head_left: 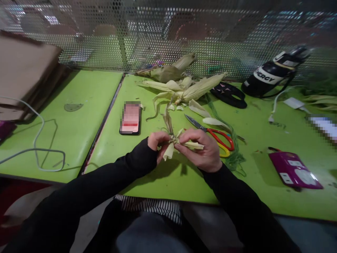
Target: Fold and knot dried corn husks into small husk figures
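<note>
Above the green table [102, 91], you hold a knotted husk piece [169, 151] between both hands: the left hand [158, 142] pinches one side, the right hand [201, 149] the other, fingertips close together. The step seems to be working the knot at its centre, though your fingers partly hide it. The next move calls for a firm pinch with the loose ends clear. Scissors [197, 123] and green string [235, 156] crowd your right hand; more husks [183, 90] lie beyond, the phone [130, 117] to the left.

The black bottle [271, 75] reads "NERGY".
</note>
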The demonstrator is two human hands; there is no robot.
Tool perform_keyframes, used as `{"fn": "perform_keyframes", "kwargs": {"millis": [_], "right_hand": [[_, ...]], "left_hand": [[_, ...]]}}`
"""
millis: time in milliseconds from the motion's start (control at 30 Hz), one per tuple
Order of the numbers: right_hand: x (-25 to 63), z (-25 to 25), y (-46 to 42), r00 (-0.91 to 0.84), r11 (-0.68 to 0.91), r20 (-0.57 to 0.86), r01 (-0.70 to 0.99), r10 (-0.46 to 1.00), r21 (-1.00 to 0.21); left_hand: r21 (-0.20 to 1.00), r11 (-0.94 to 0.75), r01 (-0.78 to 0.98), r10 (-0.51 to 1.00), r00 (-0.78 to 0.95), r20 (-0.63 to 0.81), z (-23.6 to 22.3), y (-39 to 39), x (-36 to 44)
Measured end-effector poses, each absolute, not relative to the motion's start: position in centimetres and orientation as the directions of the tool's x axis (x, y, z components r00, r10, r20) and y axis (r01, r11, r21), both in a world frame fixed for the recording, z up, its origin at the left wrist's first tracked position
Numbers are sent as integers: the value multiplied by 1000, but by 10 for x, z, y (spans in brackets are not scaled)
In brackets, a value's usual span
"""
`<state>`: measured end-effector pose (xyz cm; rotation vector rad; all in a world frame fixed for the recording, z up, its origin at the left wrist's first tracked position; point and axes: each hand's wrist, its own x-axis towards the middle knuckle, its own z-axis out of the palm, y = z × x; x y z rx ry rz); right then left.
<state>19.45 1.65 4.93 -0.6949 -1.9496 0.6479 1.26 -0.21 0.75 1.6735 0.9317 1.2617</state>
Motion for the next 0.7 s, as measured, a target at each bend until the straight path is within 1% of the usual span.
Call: {"fn": "perform_keyframes", "kwargs": {"millis": [67,167,233,300,400,467,533,600,700], "right_hand": [[194,52,16,-422,689,568,228,707,-688],[193,58,15,-455,654,498,303,738,-693],[194,61,16,-483,620,429,358,763,-699],[194,64,18,-505,599,388,371,771,-710],[194,65,19,-541,617,390,337,745,-711],[194,66,19,-582,622,365,330,726,-711],[194,67,18,-600,605,330,337,728,-721],[193,68,16,-595,595,317,354,738,-722],[190,68,12,-543,587,345,370,766,-720]], "left_hand": [[932,-355,73,920,202,335,18,-7,16],[984,-174,40,963,217,161,34,-16,20],[1000,1,-26,956,295,7,42,-18,20],[982,171,-78,908,398,-126,48,-17,18],[932,347,-104,825,507,-251,52,-15,14],[911,401,-96,789,542,-290,53,-15,14],[909,410,-79,777,552,-302,55,-17,14],[919,391,-44,776,553,-303,58,-18,15],[943,331,26,784,548,-291,64,-19,16]]}}
